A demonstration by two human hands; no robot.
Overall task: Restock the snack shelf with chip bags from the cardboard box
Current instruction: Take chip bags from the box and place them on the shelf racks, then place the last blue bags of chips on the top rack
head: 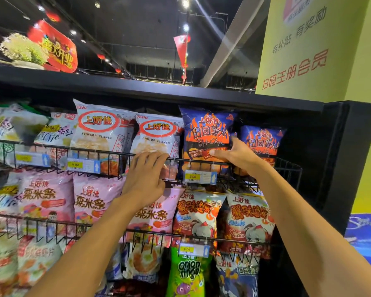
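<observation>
A dark blue potato chip bag (206, 133) with orange flames stands in the top wire shelf (287, 166). My right hand (236, 154) grips its lower right side, thumb across the front. A second identical blue bag (263, 140) stands behind my right hand, further right. My left hand (147, 174) rests on the shelf's wire front rail, fingers curled over it at the base of a white shrimp flakes bag (156, 136). The cardboard box is not in view.
Another shrimp flakes bag (99, 129) stands to the left. Pink corn stick bags (90, 200) and red-white crab snack bags (197, 213) fill the row below, a green onion rings bag (189, 273) lower still. A black side panel (338, 168) and a yellow-green sign (308, 43) close off the right.
</observation>
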